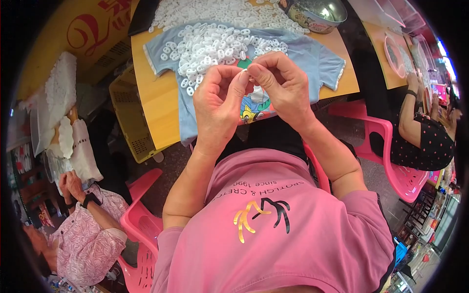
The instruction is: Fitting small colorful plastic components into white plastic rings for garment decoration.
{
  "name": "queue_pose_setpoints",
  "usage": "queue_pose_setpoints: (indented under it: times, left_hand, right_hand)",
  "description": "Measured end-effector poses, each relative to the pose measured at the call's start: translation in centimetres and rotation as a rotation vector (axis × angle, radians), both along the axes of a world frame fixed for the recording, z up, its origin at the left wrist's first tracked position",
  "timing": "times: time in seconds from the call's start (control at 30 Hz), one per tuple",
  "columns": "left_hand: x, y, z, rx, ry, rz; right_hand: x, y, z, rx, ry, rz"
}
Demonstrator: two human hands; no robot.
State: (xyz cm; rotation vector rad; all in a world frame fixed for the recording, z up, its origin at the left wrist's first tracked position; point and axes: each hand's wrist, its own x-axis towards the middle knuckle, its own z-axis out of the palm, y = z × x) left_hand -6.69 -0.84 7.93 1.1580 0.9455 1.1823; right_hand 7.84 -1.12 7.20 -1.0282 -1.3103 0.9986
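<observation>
My left hand point(217, 105) and my right hand point(286, 90) meet above the table's near edge. Each is closed in a pinch, thumb against forefinger, and the tips nearly touch. A small white piece point(245, 71) shows between them, mostly covered by the fingers. Just beyond lies a heap of small white oval plastic pieces with two holes point(215, 46). The heap rests on a light blue T-shirt point(312, 58) with a colourful cartoon print point(254, 110), spread over the table and hanging off its near edge.
More white pieces point(210, 13) cover the table's far side, beside a metal bowl point(322, 22). A yellow crate point(128, 112) stands left of the table point(151, 107). Pink chairs point(141, 219) flank me. People work at tables on both sides, one in a patterned shirt point(88, 239).
</observation>
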Motion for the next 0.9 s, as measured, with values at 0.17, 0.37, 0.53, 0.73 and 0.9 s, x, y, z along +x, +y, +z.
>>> queue_pose_setpoints:
  times: [0.17,0.37,0.53,0.73,0.9]
  left_hand:
    - [1.2,0.2,-0.6,0.011,-0.007,0.076]
    - [0.7,3.2,-2.1,-0.097,-0.041,-0.078]
    - [0.4,2.9,-1.5,-0.126,-0.124,-0.118]
    - [-0.1,2.7,-1.0,-0.135,-0.167,-0.149]
    - [-0.2,2.4,-0.6,-0.126,-0.152,-0.187]
  right_hand:
    - [-0.7,0.0,-0.7,0.013,0.046,-0.077]
    - [0.3,1.8,-2.2,-0.113,-0.008,-0.121]
    - [1.6,1.4,-0.7,-0.136,0.022,0.024]
    - [2.8,1.5,0.7,-0.133,-0.15,0.132]
    - [3.7,1.8,2.5,0.141,-0.51,0.127]
